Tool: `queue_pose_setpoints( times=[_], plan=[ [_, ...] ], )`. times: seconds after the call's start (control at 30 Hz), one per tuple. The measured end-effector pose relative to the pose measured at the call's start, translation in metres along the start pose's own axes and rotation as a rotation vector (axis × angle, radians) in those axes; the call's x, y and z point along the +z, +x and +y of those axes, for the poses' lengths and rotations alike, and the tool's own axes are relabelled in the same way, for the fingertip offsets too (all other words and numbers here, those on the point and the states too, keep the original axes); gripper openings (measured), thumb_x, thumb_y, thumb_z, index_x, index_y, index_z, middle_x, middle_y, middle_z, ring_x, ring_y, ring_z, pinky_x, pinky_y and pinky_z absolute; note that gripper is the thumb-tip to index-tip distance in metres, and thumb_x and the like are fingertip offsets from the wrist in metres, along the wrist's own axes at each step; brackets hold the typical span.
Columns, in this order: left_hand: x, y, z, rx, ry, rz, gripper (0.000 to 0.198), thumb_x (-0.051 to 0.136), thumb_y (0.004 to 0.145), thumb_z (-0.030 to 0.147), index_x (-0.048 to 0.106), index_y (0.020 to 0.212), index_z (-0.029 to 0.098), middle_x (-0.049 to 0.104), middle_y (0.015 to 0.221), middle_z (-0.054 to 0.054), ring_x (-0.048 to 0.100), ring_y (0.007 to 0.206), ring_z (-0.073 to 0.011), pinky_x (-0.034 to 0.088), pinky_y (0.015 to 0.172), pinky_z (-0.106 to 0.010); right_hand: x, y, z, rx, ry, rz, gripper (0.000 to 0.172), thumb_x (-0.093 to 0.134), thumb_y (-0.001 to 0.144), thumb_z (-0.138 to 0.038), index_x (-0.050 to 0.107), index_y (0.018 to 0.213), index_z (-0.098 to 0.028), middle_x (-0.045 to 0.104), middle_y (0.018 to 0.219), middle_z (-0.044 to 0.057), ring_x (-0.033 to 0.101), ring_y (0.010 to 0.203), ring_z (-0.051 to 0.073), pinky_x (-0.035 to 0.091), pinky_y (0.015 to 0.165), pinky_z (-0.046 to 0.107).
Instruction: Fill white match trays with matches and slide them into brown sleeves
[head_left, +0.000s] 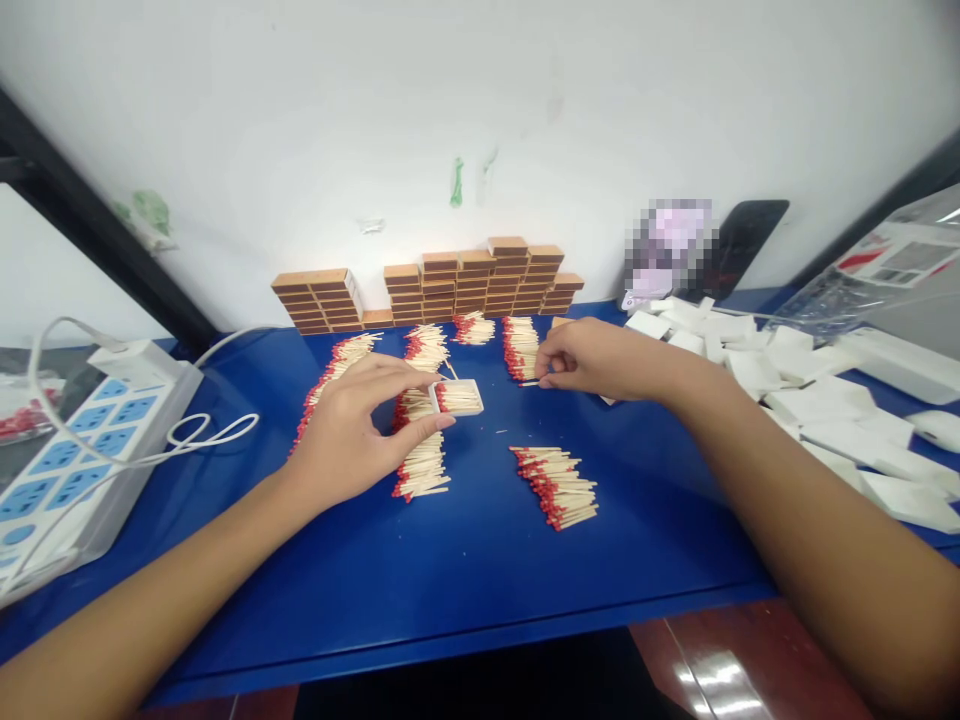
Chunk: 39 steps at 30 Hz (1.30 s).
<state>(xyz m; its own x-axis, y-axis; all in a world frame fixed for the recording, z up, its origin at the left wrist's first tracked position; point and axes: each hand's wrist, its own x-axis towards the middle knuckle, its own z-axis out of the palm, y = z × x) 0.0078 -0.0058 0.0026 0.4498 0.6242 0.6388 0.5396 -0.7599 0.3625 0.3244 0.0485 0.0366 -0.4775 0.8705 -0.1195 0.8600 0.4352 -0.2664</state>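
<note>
My left hand [352,425] pinches a small white matchbox tray [478,398] between thumb and fingers. Matches [459,398] with red heads lie inside it. My right hand [592,360] is closed in a pinch at the lower end of a pile of matches [519,345], and a pale matchstick [529,383] shows at its fingertips. Behind that hand, a brownish piece [561,322] is mostly hidden. Beneath the left hand runs a long row of matches [421,465]. Nearer the front lies a loose pile of matches [559,487], heads to the left.
Stacked brown matchboxes [457,285] line the wall. More matches [474,328] lie before them. White trays [817,400] heap on the right, near a dark phone-like object [750,245] and plastic bag [885,260]. A power strip [90,440] with white cable [214,430] occupies the left.
</note>
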Motion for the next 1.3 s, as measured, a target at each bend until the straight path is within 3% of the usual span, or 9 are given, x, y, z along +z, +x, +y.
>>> queue_pose_setpoints(
  times=[0.5,0.83,1.1,1.3],
  plan=[
    [0.0,0.0,-0.001,0.01,0.001,-0.004,0.031,0.084,0.087,0.033,0.077,0.115,0.022,0.079,0.109,-0.006,0.071,0.104,-0.0236,0.057,0.099,-0.043,0.004,0.002,0.002,-0.005,-0.008,0.041,0.009,0.068,0.086,-0.022,0.076,0.09,-0.021,0.071,0.084,0.004,0.062,0.064,0.015,0.043,0.057,0.028],
    [0.0,0.0,-0.001,0.017,0.007,-0.008,0.031,0.084,0.087,0.035,0.077,0.115,0.022,0.08,0.109,-0.006,0.071,0.104,-0.0234,0.057,0.099,-0.043,-0.001,0.001,-0.013,0.007,-0.049,0.005,0.014,0.063,0.084,-0.014,0.077,0.084,-0.018,0.071,0.08,0.005,0.061,0.064,0.015,0.044,0.065,0.03],
    [0.001,0.0,-0.001,0.019,0.009,-0.008,0.032,0.084,0.087,0.034,0.077,0.115,0.022,0.08,0.109,-0.006,0.071,0.104,-0.0232,0.057,0.099,-0.042,0.005,0.002,-0.003,0.003,-0.026,-0.023,0.009,0.062,0.087,-0.018,0.071,0.085,-0.019,0.069,0.081,0.003,0.059,0.066,0.015,0.042,0.065,0.029],
    [0.0,0.0,-0.001,0.024,0.008,-0.011,0.032,0.084,0.087,0.034,0.077,0.116,0.022,0.08,0.11,-0.006,0.071,0.104,-0.0232,0.057,0.098,-0.042,0.003,0.002,-0.003,-0.01,-0.014,0.031,0.011,0.066,0.087,-0.019,0.076,0.092,-0.02,0.07,0.084,0.005,0.061,0.067,0.016,0.044,0.064,0.029]
  ],
)
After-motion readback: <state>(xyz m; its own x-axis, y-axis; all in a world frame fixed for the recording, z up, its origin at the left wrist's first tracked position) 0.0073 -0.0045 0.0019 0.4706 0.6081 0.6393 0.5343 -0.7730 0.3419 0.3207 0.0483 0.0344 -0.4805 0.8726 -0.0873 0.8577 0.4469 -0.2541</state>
